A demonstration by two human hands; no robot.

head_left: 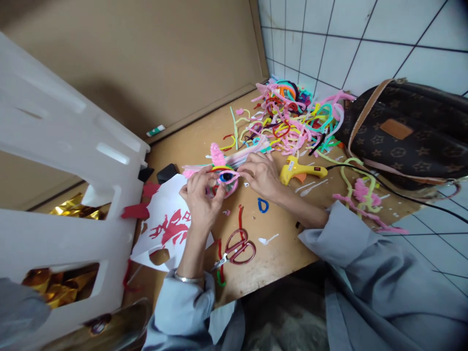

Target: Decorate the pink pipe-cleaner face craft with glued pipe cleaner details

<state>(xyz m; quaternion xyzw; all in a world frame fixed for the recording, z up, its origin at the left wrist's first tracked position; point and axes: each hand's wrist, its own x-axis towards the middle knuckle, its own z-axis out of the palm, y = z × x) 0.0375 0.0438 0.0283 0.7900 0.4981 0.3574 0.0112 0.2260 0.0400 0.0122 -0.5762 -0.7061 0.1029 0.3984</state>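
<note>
My left hand [203, 195] is closed around the left side of a small pipe-cleaner craft [227, 177] with pink, yellow, red and blue loops around a dark centre. A pink pipe cleaner strand at the craft's right side is pinched between the fingertips of my right hand [258, 171]. Part of the craft is hidden behind my left fingers. Just beyond it lie a fuzzy pink twisted piece [218, 154] and a bundle of pale pipe cleaners [248, 153]. Scissors with dark red handles [239, 247] lie nearer to me on the table.
To the right lies a yellow glue gun [302, 169] with a black cord, before a brown patterned bag [413, 131]. A heap of colourful pipe cleaners [292, 117] fills the back corner. White paper with red cut-outs [146, 251] lies left, beside a white plastic frame [73, 161]. A blue loop [263, 205] lies centrally.
</note>
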